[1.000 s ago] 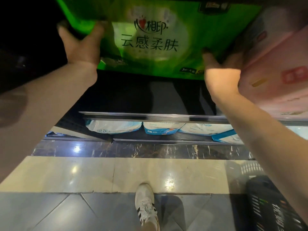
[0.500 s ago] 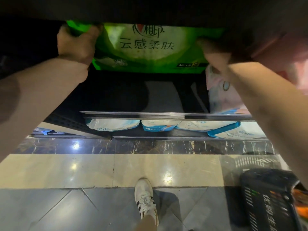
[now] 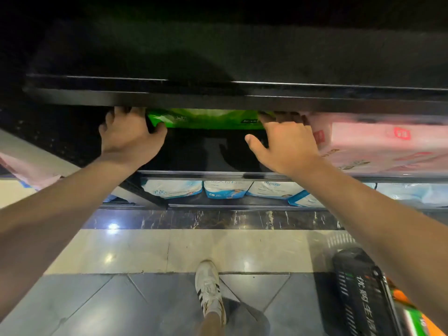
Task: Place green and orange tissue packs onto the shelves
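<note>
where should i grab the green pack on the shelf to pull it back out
Probably the green pack by its two lower front corners, from below and in front. Only its bottom strip shows under the shelf edge; the left hand grips one corner there already.

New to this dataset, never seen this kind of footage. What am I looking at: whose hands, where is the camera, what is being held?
There is no machine: one wide-angle camera sits on a person's head, looking forward and down, so both bare arms reach away from you. The left hand grips the left end of a green pack that lies on a dark shop shelf; the thumb curls under its corner. The right hand is at the pack's right end, fingers reaching in beside a pink pack; its grip is partly hidden. On a lower shelf lie white and blue packs. Below are the person's shoe on a tiled floor and a black basket.
</note>
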Demonstrator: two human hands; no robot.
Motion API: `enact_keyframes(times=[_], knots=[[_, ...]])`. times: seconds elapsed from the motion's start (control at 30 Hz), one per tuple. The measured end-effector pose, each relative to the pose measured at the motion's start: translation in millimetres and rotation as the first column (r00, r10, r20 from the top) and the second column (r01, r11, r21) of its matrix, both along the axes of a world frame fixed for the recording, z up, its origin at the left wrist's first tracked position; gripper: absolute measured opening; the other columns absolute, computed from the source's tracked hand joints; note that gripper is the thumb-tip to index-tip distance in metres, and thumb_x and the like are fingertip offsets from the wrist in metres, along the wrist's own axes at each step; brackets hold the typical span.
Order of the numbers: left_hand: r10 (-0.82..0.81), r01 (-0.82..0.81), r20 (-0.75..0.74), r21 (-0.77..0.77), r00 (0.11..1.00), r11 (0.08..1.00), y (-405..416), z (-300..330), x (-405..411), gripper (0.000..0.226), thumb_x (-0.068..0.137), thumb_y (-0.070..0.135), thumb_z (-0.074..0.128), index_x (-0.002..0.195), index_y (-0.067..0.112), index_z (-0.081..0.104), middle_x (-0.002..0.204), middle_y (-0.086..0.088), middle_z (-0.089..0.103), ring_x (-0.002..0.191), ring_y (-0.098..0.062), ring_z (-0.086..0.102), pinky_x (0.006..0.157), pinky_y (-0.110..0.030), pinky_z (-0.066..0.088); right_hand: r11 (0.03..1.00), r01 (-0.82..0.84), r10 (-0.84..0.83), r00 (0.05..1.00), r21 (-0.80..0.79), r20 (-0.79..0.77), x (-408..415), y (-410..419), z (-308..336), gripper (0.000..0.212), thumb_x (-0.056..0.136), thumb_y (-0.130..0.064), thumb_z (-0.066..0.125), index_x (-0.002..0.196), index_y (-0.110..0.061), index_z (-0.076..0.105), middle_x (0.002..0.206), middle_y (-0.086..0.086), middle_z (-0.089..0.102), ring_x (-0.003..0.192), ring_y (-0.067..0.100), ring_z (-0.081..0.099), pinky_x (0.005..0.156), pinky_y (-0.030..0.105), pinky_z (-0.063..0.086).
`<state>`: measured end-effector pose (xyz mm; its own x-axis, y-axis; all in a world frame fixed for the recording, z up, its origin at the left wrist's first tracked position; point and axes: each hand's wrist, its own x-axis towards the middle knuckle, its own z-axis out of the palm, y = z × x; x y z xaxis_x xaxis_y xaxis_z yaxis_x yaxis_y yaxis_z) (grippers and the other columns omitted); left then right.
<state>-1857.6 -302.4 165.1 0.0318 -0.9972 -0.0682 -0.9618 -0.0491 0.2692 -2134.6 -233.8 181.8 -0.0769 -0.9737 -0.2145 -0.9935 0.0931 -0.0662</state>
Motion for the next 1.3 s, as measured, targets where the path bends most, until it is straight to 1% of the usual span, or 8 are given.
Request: enact_keyframes(times=[0.1,0.27,0.37,0.5,0.6,0.87,1.1,1.3], knots=[[-0.090,0.092,0.134,-0.008,0.987,0.996,44.9,12.4,-6.7,0.055,0.095,0.049,0.055,0.141,0.018,0.054,0.151,-0.018,0.039,0.136,-0.047,0.038,0.113,-0.062,0.030,0.995,-0.063,0.062,0.998,-0.081,-0.010,-4.5,33.9,14.4,0.065,0.100,-0.065,0.034,0.148,-0.022,0.048,0.136,0.011,0.060,0.129,0.039,0.050,0.114,0.055,0.034],[-0.248,0.284,0.223,-0.146,0.943,0.948,128.7,40.6,-27.4,0.050,0.087,0.044,0.062,0.127,0.014,0.069,0.146,-0.021,0.051,0.134,-0.050,0.043,0.105,-0.071,0.033,0.995,-0.083,0.083,0.997,-0.054,-0.002,-11.6,101.9,56.3,0.073,0.100,-0.067,0.026,0.160,-0.026,0.028,0.168,0.006,0.025,0.155,0.037,0.015,0.125,0.058,0.011],[-0.271,0.311,0.249,-0.139,0.930,0.940,177.4,84.3,-57.0,0.050,0.091,0.045,0.064,0.134,0.020,0.066,0.152,-0.018,0.047,0.141,-0.045,0.038,0.109,-0.070,0.030,0.992,-0.098,0.098,0.995,-0.077,-0.003,-19.3,155.2,94.9,0.075,0.098,-0.067,0.024,0.160,-0.026,0.028,0.169,0.008,0.022,0.155,0.039,0.014,0.124,0.058,0.012],[-0.318,0.372,0.269,-0.179,0.909,0.911,240.0,143.8,-99.1,0.052,0.090,0.047,0.055,0.131,0.018,0.068,0.148,-0.021,0.051,0.137,-0.049,0.044,0.106,-0.072,0.033,0.983,-0.107,0.105,0.994,-0.151,-0.022,-39.8,223.4,142.8,0.072,0.094,-0.066,0.031,0.150,-0.023,0.046,0.156,0.014,0.042,0.142,0.043,0.037,0.116,0.060,0.031],[-0.382,0.433,0.263,-0.171,0.886,0.885,286.4,187.3,-133.3,0.060,0.086,0.052,0.044,0.129,0.019,0.070,0.146,-0.021,0.055,0.133,-0.049,0.049,0.104,-0.072,0.036,0.978,-0.083,0.082,0.997,-0.192,-0.010,-57.6,275.7,176.9,0.067,0.094,-0.064,0.040,0.147,-0.025,0.052,0.154,0.011,0.048,0.141,0.045,0.041,0.115,0.063,0.034],[-0.567,0.610,0.227,-0.249,0.792,0.752,385.1,257.0,-206.1,0.052,0.089,0.046,0.053,0.126,0.015,0.072,0.143,-0.024,0.058,0.128,-0.052,0.053,0.105,-0.071,0.034,0.943,0.204,-0.183,0.978,-0.263,0.102,-113.9,405.9,252.2,0.068,0.092,-0.067,0.042,0.144,-0.026,0.058,0.153,0.010,0.052,0.143,0.048,0.040,0.113,0.068,0.031],[-0.790,0.817,0.210,-0.145,0.576,0.558,435.8,265.9,-305.9,0.054,0.090,0.049,0.048,0.127,0.017,0.070,0.141,-0.020,0.058,0.130,-0.049,0.051,0.105,-0.072,0.034,0.863,0.467,-0.458,0.884,-0.196,0.087,-172.6,502.4,258.9,0.073,0.093,-0.071,0.038,0.150,-0.029,0.052,0.157,0.010,0.046,0.146,0.047,0.036,0.116,0.066,0.026],[-0.943,0.965,0.230,0.052,0.239,0.258,464.5,241.6,-397.7,0.061,0.087,0.054,0.038,0.127,0.021,0.070,0.137,-0.019,0.060,0.128,-0.047,0.053,0.101,-0.073,0.038,0.622,0.765,-0.760,0.641,-0.167,0.105,-203.8,574.1,229.4,0.066,0.090,-0.068,0.046,0.140,-0.029,0.062,0.149,0.011,0.056,0.138,0.046,0.047,0.110,0.068,0.037]])
